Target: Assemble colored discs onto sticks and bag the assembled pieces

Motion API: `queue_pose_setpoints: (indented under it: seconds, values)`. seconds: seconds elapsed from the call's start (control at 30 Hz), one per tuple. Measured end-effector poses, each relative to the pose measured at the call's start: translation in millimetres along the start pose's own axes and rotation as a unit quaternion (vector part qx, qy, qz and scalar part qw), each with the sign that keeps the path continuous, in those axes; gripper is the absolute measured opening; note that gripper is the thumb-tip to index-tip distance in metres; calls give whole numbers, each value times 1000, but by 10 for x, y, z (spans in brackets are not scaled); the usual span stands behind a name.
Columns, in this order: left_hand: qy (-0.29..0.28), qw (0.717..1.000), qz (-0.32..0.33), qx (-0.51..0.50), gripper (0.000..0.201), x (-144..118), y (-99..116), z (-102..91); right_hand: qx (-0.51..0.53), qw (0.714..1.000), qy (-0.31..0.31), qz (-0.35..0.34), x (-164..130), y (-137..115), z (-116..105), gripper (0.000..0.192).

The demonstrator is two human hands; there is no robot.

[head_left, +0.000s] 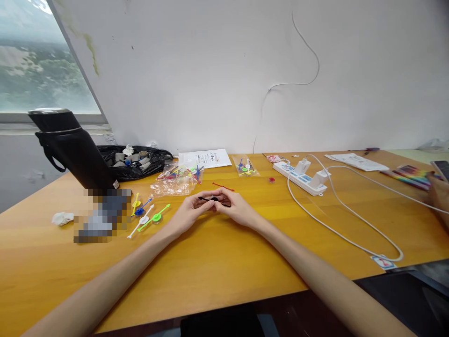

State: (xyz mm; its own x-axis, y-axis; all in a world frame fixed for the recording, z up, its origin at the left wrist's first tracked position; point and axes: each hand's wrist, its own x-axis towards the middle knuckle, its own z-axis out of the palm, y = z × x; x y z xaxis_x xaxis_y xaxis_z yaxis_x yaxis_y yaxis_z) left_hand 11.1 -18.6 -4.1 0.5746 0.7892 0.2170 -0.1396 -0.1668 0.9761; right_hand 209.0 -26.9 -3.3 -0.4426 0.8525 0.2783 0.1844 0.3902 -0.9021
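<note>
My left hand (194, 209) and my right hand (235, 206) meet over the middle of the table, both closed on a black arrow spinner (214, 199). The thumbs press near its round centre, and its thin ends stick out to either side. Just behind the right fingers lies a red arrow (223, 186); a small red round piece (271, 179) sits farther right. Left of my hands stand several arrow spinners: a green one (156, 217), a white one (141, 220), a blue one (141, 211) and a yellow one (136, 203).
A clear bag of coloured spinners (182, 175), a smaller bag (246, 166) and a white packet (205, 158) lie behind. A black bottle (75, 150) stands left, before a black plastic bag (154, 157). A power strip (300, 179) trails white cables. Another person's hand (440, 194) holds a phone at right.
</note>
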Motion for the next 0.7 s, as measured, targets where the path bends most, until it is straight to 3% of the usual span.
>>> queue_pose_setpoints:
  seconds: [0.5,0.7]
  values:
    - [1,1000,3,-7,47,12,-9,17,-35,999,11,5,-5,-72,-12,20]
    - [35,997,-9,-70,43,32,-75,-13,23,1000,-1,15,20,-49,-1,29]
